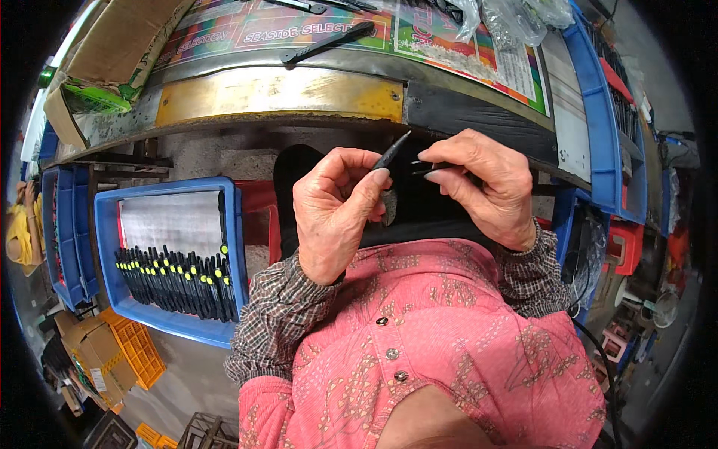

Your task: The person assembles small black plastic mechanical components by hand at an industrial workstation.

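Note:
My left hand (336,206) pinches a slim black tool part (391,153) between thumb and fingers, its pointed tip aimed up and right. My right hand (486,183) is closed around another thin black piece (423,169) whose end points left toward the first. Both hands meet just below the workbench edge (299,93), in front of my pink patterned shirt. A small grey piece (389,206) hangs beneath my left fingers.
A blue tray (176,325) at my left holds a row of several black tools with yellow tips. The bench top carries a colourful printed sheet (449,45), a long black tool (329,43), clear plastic bags (516,19) and a cardboard box (112,45). Blue bins (598,112) stand at right.

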Tool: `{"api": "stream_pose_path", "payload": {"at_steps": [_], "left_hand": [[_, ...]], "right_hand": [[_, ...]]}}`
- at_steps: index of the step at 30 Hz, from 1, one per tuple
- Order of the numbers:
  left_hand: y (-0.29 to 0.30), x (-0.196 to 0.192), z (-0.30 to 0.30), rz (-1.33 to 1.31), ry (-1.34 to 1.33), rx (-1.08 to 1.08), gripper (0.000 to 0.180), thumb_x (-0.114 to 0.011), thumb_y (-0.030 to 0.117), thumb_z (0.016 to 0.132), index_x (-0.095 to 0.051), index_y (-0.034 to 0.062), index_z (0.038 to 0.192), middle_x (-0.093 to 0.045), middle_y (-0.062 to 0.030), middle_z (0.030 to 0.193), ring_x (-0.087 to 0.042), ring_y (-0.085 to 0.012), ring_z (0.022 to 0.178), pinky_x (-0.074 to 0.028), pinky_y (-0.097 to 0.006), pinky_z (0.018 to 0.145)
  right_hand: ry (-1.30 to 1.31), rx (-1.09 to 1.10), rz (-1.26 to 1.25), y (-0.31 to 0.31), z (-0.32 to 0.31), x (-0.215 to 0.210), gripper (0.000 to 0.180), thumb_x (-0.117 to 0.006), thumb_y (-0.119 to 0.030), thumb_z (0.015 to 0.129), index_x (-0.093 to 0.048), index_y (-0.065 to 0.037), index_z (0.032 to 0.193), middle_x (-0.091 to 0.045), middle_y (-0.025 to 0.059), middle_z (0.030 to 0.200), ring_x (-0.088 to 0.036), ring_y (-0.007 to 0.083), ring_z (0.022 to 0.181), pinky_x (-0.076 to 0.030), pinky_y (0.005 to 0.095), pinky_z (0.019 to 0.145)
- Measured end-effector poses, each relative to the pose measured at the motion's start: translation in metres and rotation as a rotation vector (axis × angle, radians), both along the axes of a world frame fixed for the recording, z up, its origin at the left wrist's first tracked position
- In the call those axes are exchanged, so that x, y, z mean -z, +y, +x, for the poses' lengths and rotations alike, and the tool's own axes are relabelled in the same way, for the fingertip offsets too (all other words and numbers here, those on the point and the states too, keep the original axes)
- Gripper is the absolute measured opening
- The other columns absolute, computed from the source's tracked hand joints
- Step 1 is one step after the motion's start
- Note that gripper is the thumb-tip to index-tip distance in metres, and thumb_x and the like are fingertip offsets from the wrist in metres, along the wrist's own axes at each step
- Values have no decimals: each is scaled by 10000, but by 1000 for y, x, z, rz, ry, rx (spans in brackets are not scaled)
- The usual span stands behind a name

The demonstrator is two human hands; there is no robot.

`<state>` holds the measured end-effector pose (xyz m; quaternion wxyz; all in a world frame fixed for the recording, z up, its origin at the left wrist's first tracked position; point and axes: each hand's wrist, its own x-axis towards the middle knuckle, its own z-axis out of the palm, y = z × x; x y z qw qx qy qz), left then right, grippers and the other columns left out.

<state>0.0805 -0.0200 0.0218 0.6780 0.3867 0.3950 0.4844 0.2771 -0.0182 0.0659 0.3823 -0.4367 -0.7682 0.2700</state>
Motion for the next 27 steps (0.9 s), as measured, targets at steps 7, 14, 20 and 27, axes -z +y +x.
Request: {"api": "stream_pose_path", "payload": {"at_steps": [7, 14, 20, 27], "left_hand": [[-9, 2, -2, 352, 466, -45, 111, -690, -15, 819, -634, -5, 915, -635, -62, 763, -583, -101, 603, -458, -241, 548], [-10, 8, -4, 816, 656, -146, 219, -732, -63, 717, -645, 14, 903, -640, -108, 786, -636, -224, 683, -496, -292, 598], [-13, 6, -4, 857, 741, -117, 231, -732, -77, 711, -657, 14, 910, -658, -120, 818, -653, -235, 729, -511, -304, 645], [-13, 6, -5, 921, 794, -125, 231, -745, -50, 699, -663, 32, 898, -651, -109, 807, -632, -236, 685, -493, -309, 607]], "right_hand": [[30, 40, 11, 0, -2, -4, 236, -696, 59, 760, -662, 1, 986, -609, 91, 860, -585, 157, 685, -465, 254, 581], [48, -10, -105, -4, -3, 3, 216, -719, 30, 763, -673, -7, 971, -599, 74, 894, -563, 118, 675, -446, 233, 571], [16, -100, -169, -1, 1, 7, 194, -708, 37, 782, -671, 7, 970, -601, 81, 945, -578, 78, 694, -459, 205, 597], [33, -94, -239, -2, 2, 10, 182, -712, 23, 793, -669, 13, 970, -605, 86, 918, -572, 87, 659, -462, 207, 568]]}}
